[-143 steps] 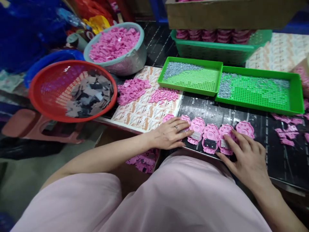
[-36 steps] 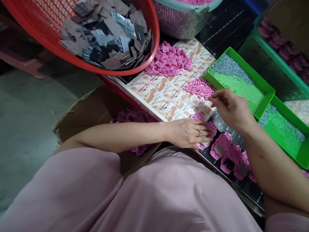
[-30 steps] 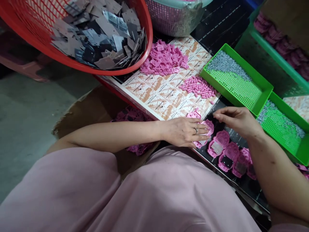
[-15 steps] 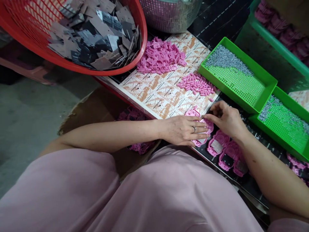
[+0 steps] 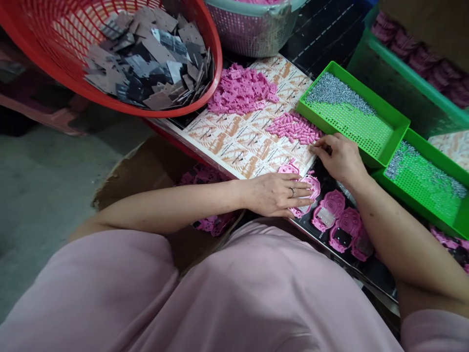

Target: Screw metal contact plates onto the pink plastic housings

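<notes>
My left hand (image 5: 280, 194) lies flat with fingers stretched over a pink plastic casing (image 5: 311, 185), covering much of it. A second pink casing part (image 5: 288, 168) shows beyond its fingertips. Thumb and fingers of my right hand (image 5: 339, 155) are pinched together at the near edge of a pile of small pink cylindrical pieces (image 5: 295, 128); what they hold, if anything, is hidden. Several more pink casings (image 5: 329, 210), some with metal plates fitted in them, lie in a row below my right hand.
A red basket (image 5: 216, 73) of metal plates stands at upper left, beside a heap of pink brackets (image 5: 242, 90). Two green trays (image 5: 399, 139) of small screws sit at the right. A cardboard box (image 5: 120, 171) with pink parts is below the table edge.
My right hand has moved away from the casing, up to the edge of the small pink pieces. My left hand stays flat on the casing. The view has shifted slightly.
</notes>
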Tool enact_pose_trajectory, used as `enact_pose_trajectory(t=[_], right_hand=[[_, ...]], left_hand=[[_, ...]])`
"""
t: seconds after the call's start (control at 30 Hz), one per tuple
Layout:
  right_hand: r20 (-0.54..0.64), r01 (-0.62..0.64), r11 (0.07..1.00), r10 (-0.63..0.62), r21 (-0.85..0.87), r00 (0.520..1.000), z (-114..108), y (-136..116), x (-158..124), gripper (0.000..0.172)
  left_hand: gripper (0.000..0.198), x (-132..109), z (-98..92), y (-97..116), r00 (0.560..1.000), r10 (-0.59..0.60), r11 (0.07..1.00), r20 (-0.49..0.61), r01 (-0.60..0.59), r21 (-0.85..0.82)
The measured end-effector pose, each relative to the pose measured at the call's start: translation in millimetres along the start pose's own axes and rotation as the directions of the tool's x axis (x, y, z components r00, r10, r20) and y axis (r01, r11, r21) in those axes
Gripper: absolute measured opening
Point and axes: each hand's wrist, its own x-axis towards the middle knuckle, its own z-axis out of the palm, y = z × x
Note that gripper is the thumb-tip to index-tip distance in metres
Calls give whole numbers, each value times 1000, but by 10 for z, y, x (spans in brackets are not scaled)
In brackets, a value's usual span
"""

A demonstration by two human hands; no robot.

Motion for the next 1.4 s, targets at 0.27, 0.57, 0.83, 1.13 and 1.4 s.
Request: enact_pose_trajectory(t=[0.27,0.57,0.83,1.13,1.4], right_hand=[[176,19,964,-68,267,982,-205,119,-236,25],[233,57,947,-136,316,963,-72,68,-255,12],[451,-408,678,125,611,884,-226,107,-325,38],[472,-374,767,107,521,875,-124,47,-253,49],[248,-89,947,10,309,969,-31,-69,-334,37]], left_hand=[[47,-8,-43,13,999,-28,999,43,29,-32],[46,-85,-15,27,999,13,999,-43,-12,33],[46,-61,-21,11,999,5,1000,-46,-4,18],[45,-51,-26,5,999,14,1000,-34,-13,26],[45,-61,7,3,997,13,999,-72,-10,38]])
